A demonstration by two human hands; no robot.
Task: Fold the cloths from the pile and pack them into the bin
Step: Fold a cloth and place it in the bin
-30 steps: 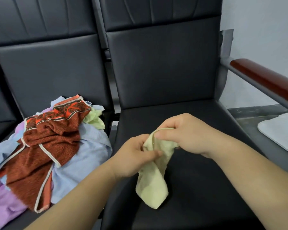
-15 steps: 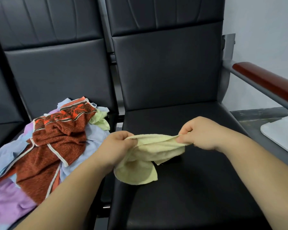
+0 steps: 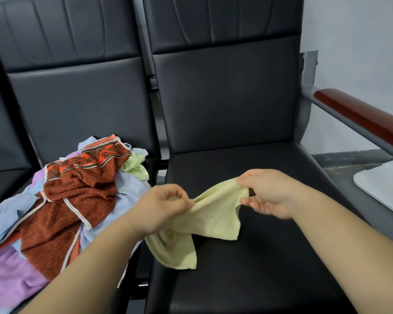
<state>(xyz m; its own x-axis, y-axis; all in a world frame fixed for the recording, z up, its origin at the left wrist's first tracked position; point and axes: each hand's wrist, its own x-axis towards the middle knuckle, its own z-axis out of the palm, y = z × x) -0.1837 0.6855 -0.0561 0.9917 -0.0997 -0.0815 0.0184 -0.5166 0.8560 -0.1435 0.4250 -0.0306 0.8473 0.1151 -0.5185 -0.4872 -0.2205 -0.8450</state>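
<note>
The left hand [image 3: 161, 207] pinches one edge of the cloth [image 3: 213, 216] with curled fingers. The right hand [image 3: 268, 193] pinches the opposite edge between thumb and forefinger. The cloth stretches between both grips and sags below them over the seat [image 3: 259, 268]. The pile [image 3: 73, 196] lies left of the left hand.

light: even, soft, indoor | shadows: faint | blur: slight motion | edges: wide-angle bend

Open room lies over the black padded seat [image 3: 270, 264] behind and right of the pale yellow towel [image 3: 211, 214]; the heap of mixed cloths [image 3: 77, 200] fills the left seat; the red-brown wooden armrest [image 3: 361, 118] bars the right; the upright black backrest [image 3: 225, 98] closes the rear.
</note>
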